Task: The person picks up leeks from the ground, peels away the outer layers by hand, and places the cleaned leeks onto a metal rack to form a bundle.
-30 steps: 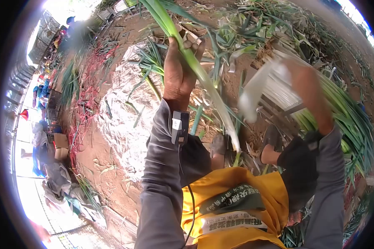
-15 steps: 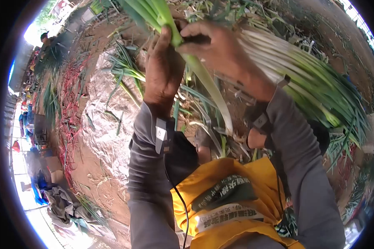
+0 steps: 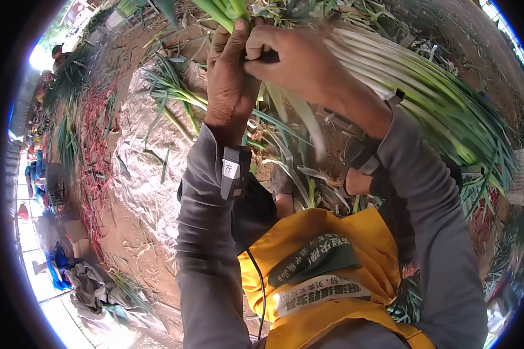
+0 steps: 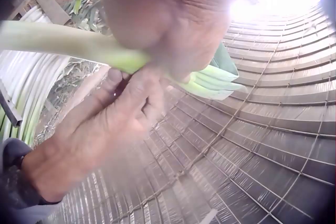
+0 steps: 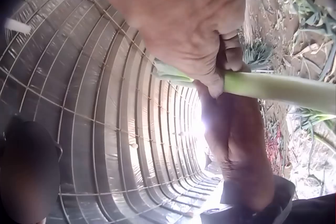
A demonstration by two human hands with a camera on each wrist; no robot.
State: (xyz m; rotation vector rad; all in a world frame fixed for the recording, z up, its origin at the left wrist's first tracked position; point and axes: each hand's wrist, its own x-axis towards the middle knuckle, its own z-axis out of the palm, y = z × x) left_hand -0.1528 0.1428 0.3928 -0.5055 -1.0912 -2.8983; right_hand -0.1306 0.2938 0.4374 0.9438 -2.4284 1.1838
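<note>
My left hand (image 3: pixel 232 84) grips a long green onion (image 3: pixel 220 11) around its neck, where pale stalk turns to leaf. Right beside it, my right hand (image 3: pixel 303 67) pinches the same neck between thumb and curled fingers. The white stalk (image 4: pixel 58 40) runs out past both hands in the left wrist view. From the right wrist, the stalk (image 5: pixel 278 87) points right and the short, cut-looking leaf ends (image 5: pixel 170 74) show on the other side of the fingers. In the head view the hands hide the neck.
A big stack of green onions (image 3: pixel 428 102) lies at the right, with a metal upright (image 3: pixel 396 97) beside it. Loose leaves (image 3: pixel 177 87) lie on a crumpled white sheet (image 3: pixel 140 168) at the left, near red strings (image 3: pixel 93 174). My yellow apron (image 3: pixel 320 273) is below the hands.
My right hand has come from the stack at the right, where it moved in a blur, up to the onion's neck beside the left hand. The left hand keeps its grip.
</note>
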